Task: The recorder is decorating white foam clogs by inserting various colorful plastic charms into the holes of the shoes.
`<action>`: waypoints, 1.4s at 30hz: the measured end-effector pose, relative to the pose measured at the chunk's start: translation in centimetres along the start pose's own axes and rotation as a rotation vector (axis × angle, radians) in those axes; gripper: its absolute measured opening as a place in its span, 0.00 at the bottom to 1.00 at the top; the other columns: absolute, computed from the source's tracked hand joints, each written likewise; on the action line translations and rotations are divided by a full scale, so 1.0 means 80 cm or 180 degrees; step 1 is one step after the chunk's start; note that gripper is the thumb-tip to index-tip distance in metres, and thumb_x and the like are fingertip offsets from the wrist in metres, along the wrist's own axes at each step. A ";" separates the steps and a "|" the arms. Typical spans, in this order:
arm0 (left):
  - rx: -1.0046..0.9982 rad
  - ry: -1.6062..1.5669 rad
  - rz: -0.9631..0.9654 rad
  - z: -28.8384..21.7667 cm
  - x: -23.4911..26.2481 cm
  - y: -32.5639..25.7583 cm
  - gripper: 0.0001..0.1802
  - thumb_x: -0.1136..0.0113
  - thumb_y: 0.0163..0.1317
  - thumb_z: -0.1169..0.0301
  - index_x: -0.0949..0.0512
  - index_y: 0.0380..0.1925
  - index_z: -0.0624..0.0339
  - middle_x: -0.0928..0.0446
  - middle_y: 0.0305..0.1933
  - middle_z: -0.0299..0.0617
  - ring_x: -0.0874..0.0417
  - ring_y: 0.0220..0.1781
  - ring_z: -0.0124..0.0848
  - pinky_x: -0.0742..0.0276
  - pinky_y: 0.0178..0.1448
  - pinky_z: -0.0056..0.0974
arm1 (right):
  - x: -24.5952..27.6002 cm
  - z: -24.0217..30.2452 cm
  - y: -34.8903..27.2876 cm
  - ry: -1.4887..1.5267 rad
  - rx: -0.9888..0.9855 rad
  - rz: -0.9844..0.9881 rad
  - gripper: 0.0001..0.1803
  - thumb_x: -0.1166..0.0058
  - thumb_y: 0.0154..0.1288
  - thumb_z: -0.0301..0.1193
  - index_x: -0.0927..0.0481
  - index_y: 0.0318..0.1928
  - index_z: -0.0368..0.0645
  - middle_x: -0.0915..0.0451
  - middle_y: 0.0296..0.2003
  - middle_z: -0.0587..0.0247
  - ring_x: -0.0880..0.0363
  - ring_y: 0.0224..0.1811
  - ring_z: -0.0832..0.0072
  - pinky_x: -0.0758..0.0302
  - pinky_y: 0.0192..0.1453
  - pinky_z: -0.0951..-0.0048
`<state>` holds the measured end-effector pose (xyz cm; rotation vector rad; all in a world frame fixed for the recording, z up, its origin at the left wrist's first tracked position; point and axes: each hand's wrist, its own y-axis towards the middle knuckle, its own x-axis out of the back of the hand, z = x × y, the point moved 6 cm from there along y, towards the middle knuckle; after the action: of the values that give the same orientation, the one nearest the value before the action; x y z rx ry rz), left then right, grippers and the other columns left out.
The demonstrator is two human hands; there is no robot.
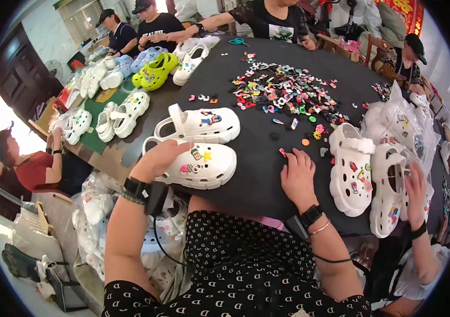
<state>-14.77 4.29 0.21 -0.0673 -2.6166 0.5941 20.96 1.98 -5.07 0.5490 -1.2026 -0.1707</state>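
My left hand [162,159] grips the nearer white clog [211,168] at its heel opening, its fingers partly hidden inside. That clog carries several charms, among them a yellow star [207,156] and a green bottle shape [196,154]. Just behind it lies a second white clog [222,122] with a colourful figure charm. My right hand [299,178] rests on the black tabletop [259,182], fingers slightly bent and apart. A small red and white charm [282,152] lies by its fingertips, and an orange round charm [305,142] is a little farther off.
A pile of loose charms [283,90] spreads across the far middle. Decorated white clogs [350,177] stand at right, where another person's hand [416,187] touches one. Bagged clogs [402,124] sit behind them. Green clogs [156,71] and several co-workers are at the far side.
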 end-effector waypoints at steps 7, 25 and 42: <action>-0.0321 -0.1726 0.0670 -0.025 -0.049 -0.026 0.18 0.42 0.66 0.73 0.26 0.53 0.73 0.18 0.49 0.47 0.15 0.46 0.34 0.17 0.50 0.39 | -0.002 -0.012 0.002 0.0045 -0.0114 -0.0108 0.21 0.42 0.58 0.31 0.26 0.53 0.42 0.29 0.56 0.54 0.33 0.62 0.55 0.36 0.63 0.49; -0.0410 -0.2254 0.0903 -0.021 -0.080 -0.050 0.19 0.41 0.63 0.76 0.26 0.53 0.74 0.20 0.53 0.50 0.16 0.51 0.37 0.18 0.55 0.40 | -0.026 -0.021 0.084 0.0812 0.0012 0.0719 0.09 0.37 0.51 0.21 0.21 0.34 0.40 0.22 0.32 0.54 0.20 0.39 0.60 0.24 0.44 0.60; -0.0756 -0.2336 0.1104 -0.021 -0.089 -0.070 0.24 0.42 0.64 0.78 0.30 0.61 0.66 0.23 0.60 0.43 0.21 0.60 0.35 0.26 0.65 0.40 | 0.058 0.154 0.109 0.2782 0.0312 0.1752 0.07 0.35 0.55 0.26 0.19 0.33 0.38 0.18 0.27 0.58 0.20 0.28 0.71 0.25 0.34 0.69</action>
<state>-7.36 -1.14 0.96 -0.4648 -3.4202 0.4737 9.94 3.69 6.16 0.2962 -0.4654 0.5549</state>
